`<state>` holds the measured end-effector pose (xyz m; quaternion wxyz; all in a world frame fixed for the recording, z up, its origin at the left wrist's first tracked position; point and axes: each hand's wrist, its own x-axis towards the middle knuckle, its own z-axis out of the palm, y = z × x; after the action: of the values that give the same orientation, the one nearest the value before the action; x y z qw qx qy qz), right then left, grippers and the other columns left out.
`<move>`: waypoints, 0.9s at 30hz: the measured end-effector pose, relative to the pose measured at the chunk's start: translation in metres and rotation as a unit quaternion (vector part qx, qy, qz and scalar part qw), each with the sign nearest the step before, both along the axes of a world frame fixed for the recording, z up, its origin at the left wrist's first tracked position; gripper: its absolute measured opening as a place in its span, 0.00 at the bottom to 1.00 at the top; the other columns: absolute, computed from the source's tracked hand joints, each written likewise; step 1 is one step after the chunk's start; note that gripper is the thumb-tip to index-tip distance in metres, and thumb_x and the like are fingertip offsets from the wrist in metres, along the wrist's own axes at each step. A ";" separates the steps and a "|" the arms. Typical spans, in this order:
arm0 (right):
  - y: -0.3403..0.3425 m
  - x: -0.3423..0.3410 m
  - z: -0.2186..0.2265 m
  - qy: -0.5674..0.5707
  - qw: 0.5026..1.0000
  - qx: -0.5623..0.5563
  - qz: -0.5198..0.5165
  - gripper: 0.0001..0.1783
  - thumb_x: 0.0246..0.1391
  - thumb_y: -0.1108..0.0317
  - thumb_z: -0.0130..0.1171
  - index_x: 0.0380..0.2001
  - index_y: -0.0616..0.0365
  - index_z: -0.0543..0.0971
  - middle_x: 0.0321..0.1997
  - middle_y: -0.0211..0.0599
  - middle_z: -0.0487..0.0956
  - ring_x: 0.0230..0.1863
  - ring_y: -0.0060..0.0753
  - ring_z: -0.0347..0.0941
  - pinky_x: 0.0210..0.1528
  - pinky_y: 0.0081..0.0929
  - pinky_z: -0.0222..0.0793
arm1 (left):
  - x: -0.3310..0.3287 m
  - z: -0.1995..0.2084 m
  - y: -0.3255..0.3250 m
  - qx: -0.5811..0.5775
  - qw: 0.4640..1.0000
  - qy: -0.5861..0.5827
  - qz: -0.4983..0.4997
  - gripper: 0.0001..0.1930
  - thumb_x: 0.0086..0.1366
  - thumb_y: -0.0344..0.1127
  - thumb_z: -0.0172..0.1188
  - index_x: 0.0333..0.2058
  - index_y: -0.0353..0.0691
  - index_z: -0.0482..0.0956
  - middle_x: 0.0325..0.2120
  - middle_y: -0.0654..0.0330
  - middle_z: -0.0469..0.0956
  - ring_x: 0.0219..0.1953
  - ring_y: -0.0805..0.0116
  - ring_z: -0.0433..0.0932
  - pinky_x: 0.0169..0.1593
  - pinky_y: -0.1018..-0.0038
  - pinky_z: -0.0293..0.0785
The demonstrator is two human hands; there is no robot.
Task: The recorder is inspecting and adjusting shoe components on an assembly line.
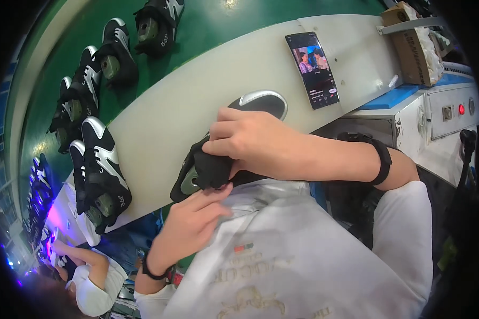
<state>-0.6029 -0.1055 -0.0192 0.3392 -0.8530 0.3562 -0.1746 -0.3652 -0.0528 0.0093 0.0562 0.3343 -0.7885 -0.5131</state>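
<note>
On the white bench edge in front of me lies a black sneaker [261, 104] with a silver toe, its toe pointing away. My right hand [250, 139] grips the black fabric of the shoe's collar [212, 169] from above, fingers curled round it. Against the lower heel end, my left hand [194, 220] pinches the collar's edge with thumb and fingertips; those fingers are slightly blurred. An olive-green piece [189, 182] shows inside the shoe opening. The shoe's midsection is hidden under my right hand.
A phone [313, 70] lies on the white bench [159, 114]. Several matching sneakers [102, 165] stand left, more on the green belt [218, 32]. At right are a cardboard box [413, 56] and a white machine [444, 111] with a red light. Another person [93, 282] sits lower left.
</note>
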 end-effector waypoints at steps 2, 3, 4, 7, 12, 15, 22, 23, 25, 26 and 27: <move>0.001 0.001 -0.002 0.008 1.000 0.006 0.006 0.15 0.36 0.69 0.73 0.31 0.60 0.81 0.35 0.34 0.78 0.42 0.40 0.72 0.43 0.33 0.74 | 0.010 0.006 -0.020 0.108 0.982 0.150 0.032 0.14 0.51 0.16 0.61 0.37 0.37 0.82 0.49 0.53 0.81 0.51 0.57 0.80 0.49 0.66 0.78; 0.000 0.000 -0.003 -0.012 1.000 -0.017 -0.004 0.15 0.36 0.69 0.73 0.31 0.60 0.81 0.35 0.34 0.78 0.42 0.40 0.72 0.43 0.33 0.74 | 0.009 0.003 -0.024 0.040 0.986 0.130 0.094 0.14 0.52 0.18 0.63 0.39 0.37 0.81 0.46 0.51 0.81 0.48 0.56 0.80 0.48 0.65 0.77; -0.001 0.000 -0.004 -0.004 1.000 0.000 0.010 0.18 0.35 0.69 0.73 0.33 0.59 0.80 0.36 0.35 0.78 0.41 0.41 0.72 0.44 0.34 0.73 | 0.010 0.000 -0.026 -0.052 0.967 0.179 0.173 0.15 0.54 0.19 0.64 0.41 0.37 0.81 0.44 0.49 0.81 0.45 0.54 0.79 0.46 0.65 0.77; -0.003 0.004 -0.009 0.003 1.000 0.008 0.026 0.22 0.34 0.69 0.74 0.36 0.58 0.79 0.37 0.36 0.77 0.41 0.43 0.71 0.44 0.36 0.71 | -0.004 -0.032 -0.026 -0.172 0.960 0.123 0.183 0.24 0.50 0.33 0.75 0.45 0.39 0.77 0.41 0.53 0.76 0.40 0.55 0.76 0.41 0.66 0.75; 0.002 0.019 -0.019 -0.001 1.000 -0.009 -0.001 0.24 0.34 0.69 0.73 0.39 0.57 0.77 0.39 0.38 0.76 0.41 0.45 0.70 0.45 0.37 0.69 | -0.020 -0.052 -0.012 -0.205 0.955 0.064 0.207 0.26 0.47 0.37 0.78 0.43 0.39 0.77 0.44 0.53 0.70 0.43 0.58 0.75 0.46 0.65 0.73; 0.002 0.010 -0.013 -0.032 0.999 0.026 0.003 0.24 0.37 0.70 0.72 0.41 0.58 0.77 0.40 0.38 0.76 0.43 0.45 0.70 0.46 0.37 0.70 | -0.020 -0.048 -0.015 -0.213 0.953 0.071 0.202 0.22 0.47 0.33 0.77 0.41 0.40 0.79 0.43 0.54 0.73 0.40 0.59 0.76 0.43 0.66 0.73; 0.023 -0.052 0.033 -0.032 0.986 0.151 0.064 0.21 0.42 0.84 0.63 0.43 0.59 0.80 0.50 0.41 0.77 0.47 0.47 0.72 0.45 0.37 0.73 | -0.021 -0.050 -0.024 -0.257 0.935 0.096 0.225 0.19 0.42 0.30 0.76 0.36 0.44 0.83 0.32 0.62 0.79 0.31 0.61 0.73 0.34 0.69 0.72; 0.030 -0.052 0.035 -0.070 0.984 0.157 0.053 0.20 0.41 0.85 0.63 0.41 0.59 0.80 0.47 0.39 0.78 0.45 0.46 0.73 0.42 0.36 0.74 | -0.020 -0.051 -0.025 -0.259 0.934 0.095 0.228 0.18 0.42 0.29 0.76 0.34 0.43 0.83 0.29 0.63 0.79 0.30 0.62 0.72 0.33 0.70 0.70; 0.037 -0.046 0.034 -0.155 0.978 0.138 -0.001 0.15 0.40 0.83 0.66 0.35 0.60 0.83 0.35 0.36 0.82 0.35 0.39 0.76 0.36 0.30 0.74 | -0.020 -0.051 -0.026 -0.265 0.932 0.106 0.225 0.16 0.43 0.30 0.76 0.33 0.42 0.83 0.29 0.62 0.79 0.29 0.62 0.72 0.33 0.70 0.70; 0.036 -0.041 0.030 -0.159 0.977 0.141 -0.010 0.15 0.40 0.83 0.66 0.35 0.60 0.83 0.35 0.36 0.82 0.35 0.39 0.76 0.36 0.30 0.74 | -0.019 -0.051 -0.027 -0.258 0.934 0.106 0.225 0.15 0.44 0.30 0.76 0.32 0.40 0.82 0.29 0.61 0.80 0.29 0.62 0.73 0.33 0.70 0.69; 0.030 -0.035 0.026 -0.177 0.969 0.149 -0.081 0.13 0.40 0.81 0.68 0.33 0.60 0.84 0.32 0.35 0.82 0.32 0.35 0.77 0.34 0.27 0.74 | -0.019 -0.050 -0.028 -0.258 0.934 0.101 0.227 0.15 0.44 0.30 0.76 0.32 0.40 0.82 0.29 0.61 0.80 0.29 0.62 0.73 0.33 0.70 0.69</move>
<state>-0.6382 -0.0751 0.0063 0.5051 -0.7167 0.3800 -0.2945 -0.3843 -0.0806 -0.0409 0.3349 0.4244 -0.7871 -0.2971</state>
